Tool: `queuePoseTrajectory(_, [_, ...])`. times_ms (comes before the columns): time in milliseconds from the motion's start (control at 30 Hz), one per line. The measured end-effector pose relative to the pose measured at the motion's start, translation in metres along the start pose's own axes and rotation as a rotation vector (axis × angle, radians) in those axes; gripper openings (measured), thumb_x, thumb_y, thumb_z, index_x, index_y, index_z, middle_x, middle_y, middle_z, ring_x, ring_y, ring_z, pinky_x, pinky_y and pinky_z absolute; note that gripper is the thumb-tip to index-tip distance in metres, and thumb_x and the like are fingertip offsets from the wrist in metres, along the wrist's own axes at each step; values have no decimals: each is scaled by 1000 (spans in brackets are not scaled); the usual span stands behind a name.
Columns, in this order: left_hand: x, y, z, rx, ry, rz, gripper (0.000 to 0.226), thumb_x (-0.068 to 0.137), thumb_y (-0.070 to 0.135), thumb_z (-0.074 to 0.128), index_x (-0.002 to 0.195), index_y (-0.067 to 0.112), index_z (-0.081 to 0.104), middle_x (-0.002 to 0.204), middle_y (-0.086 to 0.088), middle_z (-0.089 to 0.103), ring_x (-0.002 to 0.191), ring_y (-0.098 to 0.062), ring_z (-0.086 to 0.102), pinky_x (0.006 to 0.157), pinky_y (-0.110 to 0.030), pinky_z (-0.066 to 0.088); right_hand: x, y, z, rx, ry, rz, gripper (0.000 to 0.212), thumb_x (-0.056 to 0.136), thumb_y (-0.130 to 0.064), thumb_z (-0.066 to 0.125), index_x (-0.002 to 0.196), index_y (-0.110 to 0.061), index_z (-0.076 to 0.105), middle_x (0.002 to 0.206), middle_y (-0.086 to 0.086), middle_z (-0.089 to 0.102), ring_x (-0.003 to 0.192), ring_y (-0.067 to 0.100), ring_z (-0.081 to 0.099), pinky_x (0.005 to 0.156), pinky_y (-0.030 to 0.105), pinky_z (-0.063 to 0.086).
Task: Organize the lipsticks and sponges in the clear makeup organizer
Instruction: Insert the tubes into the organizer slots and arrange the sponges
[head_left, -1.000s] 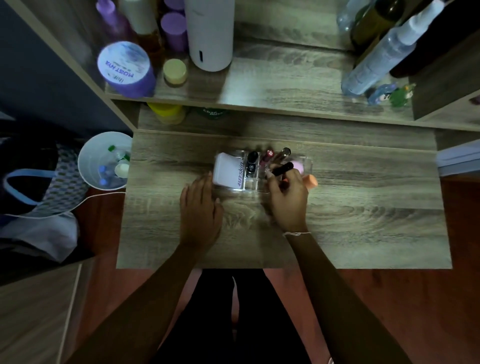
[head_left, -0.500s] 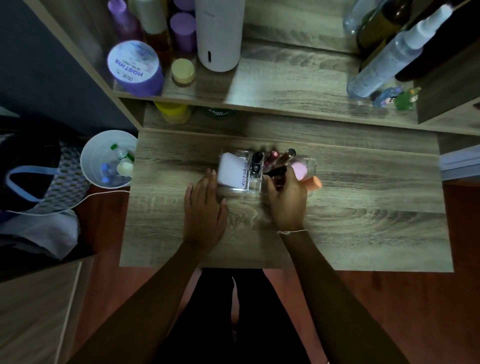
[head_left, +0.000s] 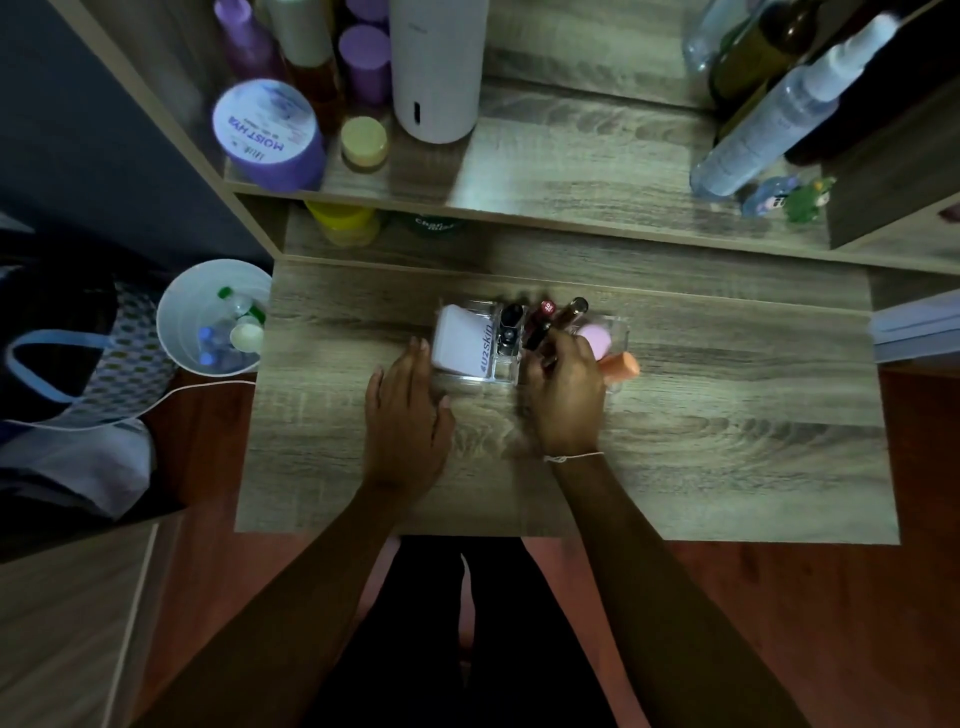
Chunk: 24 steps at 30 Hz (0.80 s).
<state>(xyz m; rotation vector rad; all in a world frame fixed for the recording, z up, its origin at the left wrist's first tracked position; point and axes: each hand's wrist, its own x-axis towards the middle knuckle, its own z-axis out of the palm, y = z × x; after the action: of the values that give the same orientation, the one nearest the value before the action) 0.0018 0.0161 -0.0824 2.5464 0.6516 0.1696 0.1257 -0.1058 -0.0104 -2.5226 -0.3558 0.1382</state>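
Note:
A clear makeup organizer (head_left: 621, 327) stands on the wooden desk (head_left: 701, 441). Its left part holds a white box (head_left: 460, 340) with purple lettering. Several lipsticks stand in the middle slots: a black one (head_left: 510, 318), a red-capped one (head_left: 544, 310) and a brown one (head_left: 574, 307). A pink sponge (head_left: 595, 338) lies in the right compartment and an orange sponge (head_left: 621, 366) sticks out at its right front edge. My right hand (head_left: 563, 395) is over the middle slots, fingers closed on a dark lipstick (head_left: 536, 335). My left hand (head_left: 408, 415) lies flat, fingertips touching the organizer's left side.
A shelf above carries a purple jar (head_left: 265, 135), a yellow-lidded pot (head_left: 364, 141), a white cylinder (head_left: 436, 67) and spray bottles (head_left: 769, 109). A white bin (head_left: 179, 317) with bottles stands left of the desk. A bag (head_left: 62, 364) lies further left.
My right hand has lowered the dark lipstick from above the pink sponge into the middle slots. The left hand stays beside the organizer.

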Motion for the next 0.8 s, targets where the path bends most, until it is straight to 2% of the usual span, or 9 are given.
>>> queuePoseTrajectory(367, [1,3,-3,4,11,-3,64,90,29,41,148,8,22,150,-14,37,137,-25,35,115,-50,23,-3,-1,-2,54,15,24,21,86,-10,67,102,3,64,100,24,66,97,38,61,82,42,44])
queuePoseTrajectory(600, [0,3,-4,10,-7,4,62,93,28,36,148,5,23,152,-15,33,140,-25,31,117,-49,20,-8,-2,-6,92,23,14,30,84,-7,68,113,0,64,106,22,67,99,37,63,86,40,48])
queuePoseTrajectory(700, [0,6,-8,-134,70,-29,61,92,24,38,147,4,24,154,-16,30,141,-23,27,117,-41,19,-18,-2,-12,116,49,10,29,86,-9,67,114,-4,63,108,19,68,97,32,65,85,36,50])
queuePoseTrajectory(800, [-3,9,-22,-346,197,-166,64,89,21,43,148,10,22,153,-14,30,138,-12,23,113,-31,22,-35,4,-21,139,79,1,25,87,-11,67,112,-8,65,105,14,69,88,26,67,80,33,53])
